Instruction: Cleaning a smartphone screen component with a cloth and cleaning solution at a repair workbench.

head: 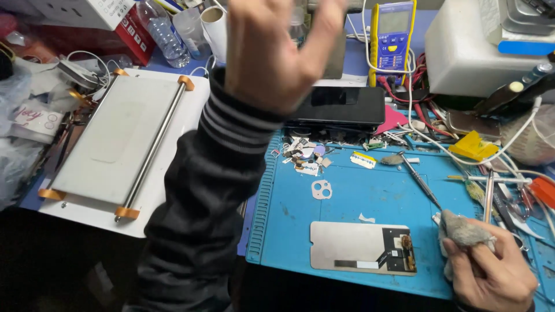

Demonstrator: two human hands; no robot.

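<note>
Left hand (277, 49) raised off the bench, fingers spread, grasping nothing, above the white heating plate (118, 136). Phone screen panel (361, 247) lies face-down on the blue mat (347, 190), just beside the right hand (491, 271), which pinches a grey rag (462, 234), apparently for wiping.

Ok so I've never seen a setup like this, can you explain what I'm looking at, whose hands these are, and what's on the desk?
One camera, worn on a person's head, looks down at a repair bench. The left hand, in a striped dark sleeve, is raised open in the air and holds nothing. The right hand pinches a grey cloth at the lower right. On the blue work mat lies a phone screen panel, face down, with a screwdriver and small loose parts above it. To the left sits a white flat machine with a metal plate. A yellow multimeter stands behind.
</note>
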